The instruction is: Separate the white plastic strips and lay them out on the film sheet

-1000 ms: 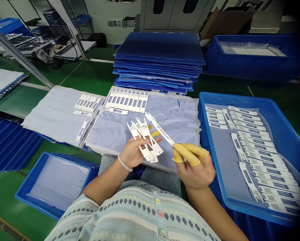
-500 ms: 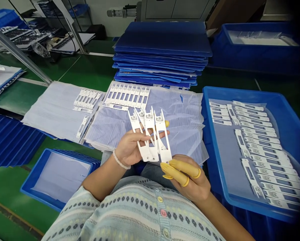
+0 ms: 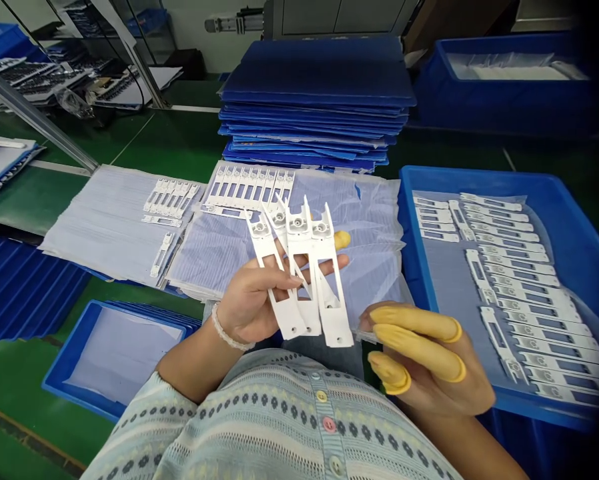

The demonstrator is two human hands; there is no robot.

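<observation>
My left hand [image 3: 252, 300] grips a fan of several long white plastic parts [image 3: 299, 267], held upright above my lap. My right hand [image 3: 429, 363], with yellow finger cots on three fingers, hovers just right of the fan's lower ends, fingers curled loosely and holding nothing. Before me lies a clear plastic sheet [image 3: 359, 227] with a row of the same white parts [image 3: 249, 185] along its far edge. The blue bin [image 3: 574, 213] at my right holds several more white parts in rows.
A tall stack of blue flat sheets [image 3: 319, 100] stands behind the plastic sheet. A white pad at left carries a few more white parts [image 3: 172, 198]. A blue tray [image 3: 114, 353] sits low at left, another blue bin [image 3: 509, 87] at far right.
My right hand added its single white part to the fan in my left hand, then let go and drew back to the right. The fan rose closer to the camera.
</observation>
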